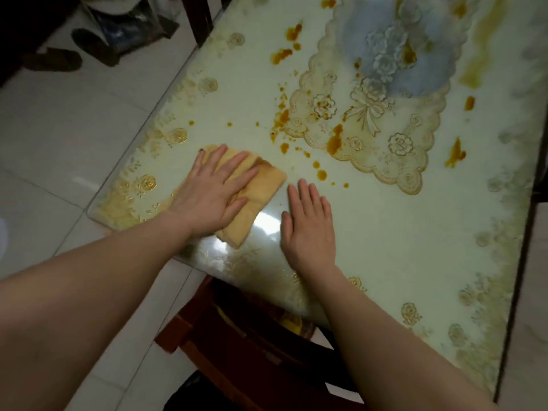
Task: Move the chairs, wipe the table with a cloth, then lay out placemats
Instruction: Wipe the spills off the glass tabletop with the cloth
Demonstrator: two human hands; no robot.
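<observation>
A wooden chair (237, 336) sits partly hidden under the table's (400, 256) near edge. Our right hand (308, 229) lies flat on the glass, fingers straight, holding nothing. Just beside it, near the left corner, our left hand (212, 192) presses spread fingers on the folded tan cloth (264, 188), half covering it. Orange stains (335, 140) lie beyond; the far end is blurred.

A home dining area: glass-topped table (385, 247) (lace-patterned cover); wooden chair (237, 345); tiled floor (59, 137); slippers (53, 60)
</observation>
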